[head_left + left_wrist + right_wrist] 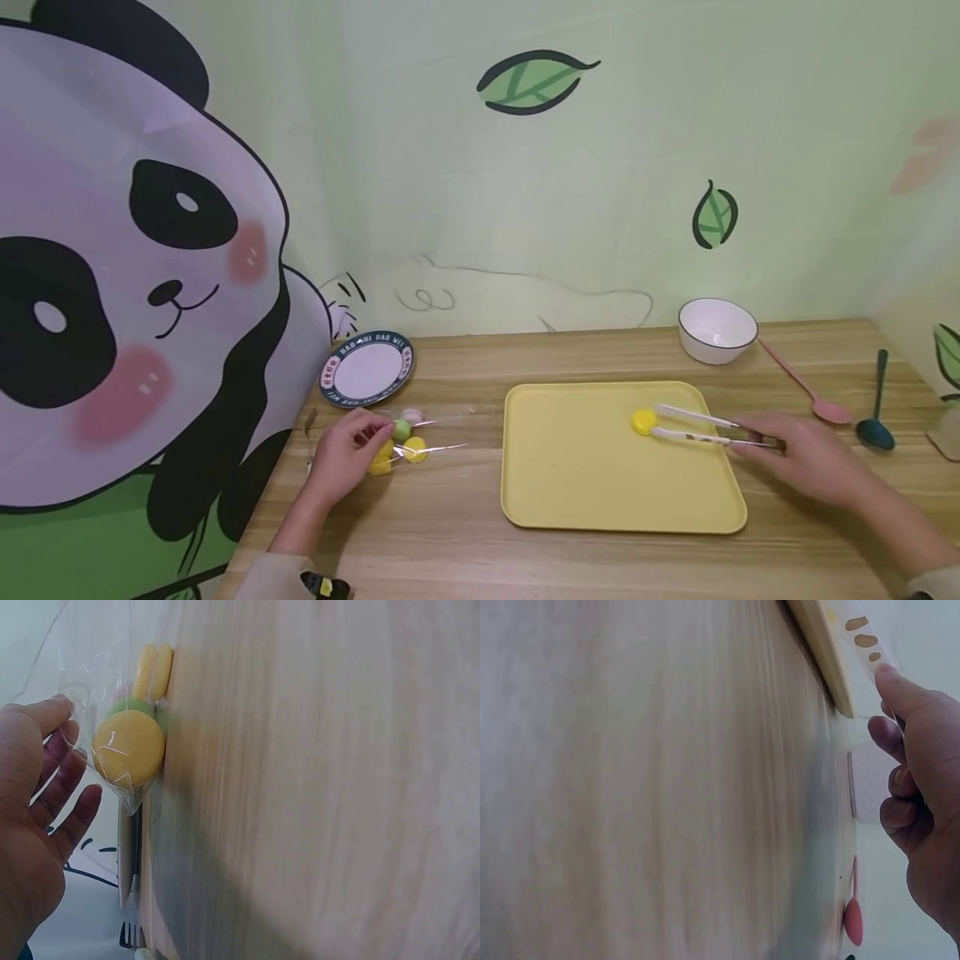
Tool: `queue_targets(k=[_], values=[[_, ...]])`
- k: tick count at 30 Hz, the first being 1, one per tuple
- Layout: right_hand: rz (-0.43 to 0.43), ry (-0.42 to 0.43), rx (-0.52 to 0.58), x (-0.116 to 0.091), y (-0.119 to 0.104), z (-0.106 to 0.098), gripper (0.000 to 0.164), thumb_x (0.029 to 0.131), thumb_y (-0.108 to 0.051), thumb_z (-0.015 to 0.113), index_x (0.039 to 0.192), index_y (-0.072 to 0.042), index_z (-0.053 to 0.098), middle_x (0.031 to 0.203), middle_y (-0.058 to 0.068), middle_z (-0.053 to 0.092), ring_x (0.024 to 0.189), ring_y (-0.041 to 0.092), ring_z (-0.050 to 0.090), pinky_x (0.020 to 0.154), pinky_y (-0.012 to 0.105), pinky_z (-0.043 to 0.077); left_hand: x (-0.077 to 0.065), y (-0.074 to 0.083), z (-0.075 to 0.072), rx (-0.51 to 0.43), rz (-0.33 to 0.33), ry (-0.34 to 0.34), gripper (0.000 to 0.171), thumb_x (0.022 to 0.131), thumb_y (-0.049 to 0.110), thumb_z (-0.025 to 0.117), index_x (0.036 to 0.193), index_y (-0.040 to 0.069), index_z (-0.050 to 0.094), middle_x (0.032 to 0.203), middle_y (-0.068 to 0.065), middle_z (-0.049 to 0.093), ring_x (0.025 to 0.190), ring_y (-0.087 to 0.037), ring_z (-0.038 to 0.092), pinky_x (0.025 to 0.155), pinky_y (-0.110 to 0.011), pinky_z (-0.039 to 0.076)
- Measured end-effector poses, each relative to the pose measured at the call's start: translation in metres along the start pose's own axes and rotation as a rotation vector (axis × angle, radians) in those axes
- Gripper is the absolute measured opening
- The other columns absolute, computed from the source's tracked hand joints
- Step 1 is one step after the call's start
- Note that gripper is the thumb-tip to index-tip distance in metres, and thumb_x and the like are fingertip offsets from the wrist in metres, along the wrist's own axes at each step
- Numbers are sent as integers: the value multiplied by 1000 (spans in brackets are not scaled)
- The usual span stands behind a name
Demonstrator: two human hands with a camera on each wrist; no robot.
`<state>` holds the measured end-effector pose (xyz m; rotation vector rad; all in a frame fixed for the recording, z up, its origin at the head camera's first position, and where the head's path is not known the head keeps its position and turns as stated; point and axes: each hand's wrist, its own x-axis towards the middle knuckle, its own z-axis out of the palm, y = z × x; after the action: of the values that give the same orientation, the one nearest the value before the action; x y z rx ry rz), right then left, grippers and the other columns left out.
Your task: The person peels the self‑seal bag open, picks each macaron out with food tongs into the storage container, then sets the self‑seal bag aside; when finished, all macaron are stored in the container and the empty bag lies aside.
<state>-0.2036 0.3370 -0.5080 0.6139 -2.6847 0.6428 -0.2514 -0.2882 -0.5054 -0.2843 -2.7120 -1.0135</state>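
My left hand (347,454) pinches a clear plastic bag (90,675) at the table's left side. Round macarons show in and around the film: a yellow macaron (127,748) near my fingers, a green macaron (402,430) and a pink macaron (412,415). How many lie inside the bag is hard to tell. With my right hand (806,457) I hold white-tipped tongs (692,436), their arms spread. The tips reach over the yellow tray (577,467), beside a single yellow macaron (642,422); whether they touch it I cannot tell.
Behind my left hand a blue-rimmed plate (367,371) sits against the panda backdrop. A white bowl (717,333) stands at the back right, with a pink spoon (828,410) and a dark ladle (876,433) to its right. A fork (130,935) shows in the left wrist view.
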Motion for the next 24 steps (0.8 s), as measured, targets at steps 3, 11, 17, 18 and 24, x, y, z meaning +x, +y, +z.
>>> queue_targets(k=[3, 11, 17, 18, 24], values=[[47, -30, 36, 4, -4, -1, 30, 84, -35, 73, 114, -29, 68, 75, -20, 54, 65, 2, 48, 56, 22, 38, 0, -1, 0, -4, 3, 1, 11, 88, 35, 67, 96, 29, 70, 90, 15, 58, 78, -8, 54, 70, -28, 50], [62, -82, 74, 33, -33, 8, 34, 89, -41, 66, 116, -21, 68, 77, -14, 53, 57, 3, 42, 47, 21, 34, 0, -2, 0, -16, 6, 5, 12, 88, 37, 67, 96, 29, 71, 90, 15, 59, 78, -8, 54, 70, -28, 50], [-13, -62, 77, 59, -62, 32, 33, 88, -39, 67, 116, -20, 69, 78, -19, 53, 54, 2, 37, 47, 21, 34, 1, 0, 1, -7, 34, -5, 14, 89, 37, 66, 97, 26, 71, 88, 11, 58, 79, -10, 54, 70, -27, 50], [-24, -66, 90, 63, -67, 37, 34, 88, -39, 67, 116, -20, 68, 79, -19, 53, 56, 2, 39, 48, 21, 35, 1, 0, 1, -8, 35, -5, 15, 89, 37, 65, 97, 26, 71, 88, 11, 58, 79, -10, 54, 70, -27, 50], [-55, -115, 199, 89, -100, 72, 38, 89, -44, 65, 116, -19, 68, 82, -18, 57, 64, 3, 47, 57, 23, 41, -1, 2, -2, -23, 11, 8, 14, 88, 37, 67, 97, 27, 71, 88, 12, 58, 79, -10, 54, 70, -28, 51]])
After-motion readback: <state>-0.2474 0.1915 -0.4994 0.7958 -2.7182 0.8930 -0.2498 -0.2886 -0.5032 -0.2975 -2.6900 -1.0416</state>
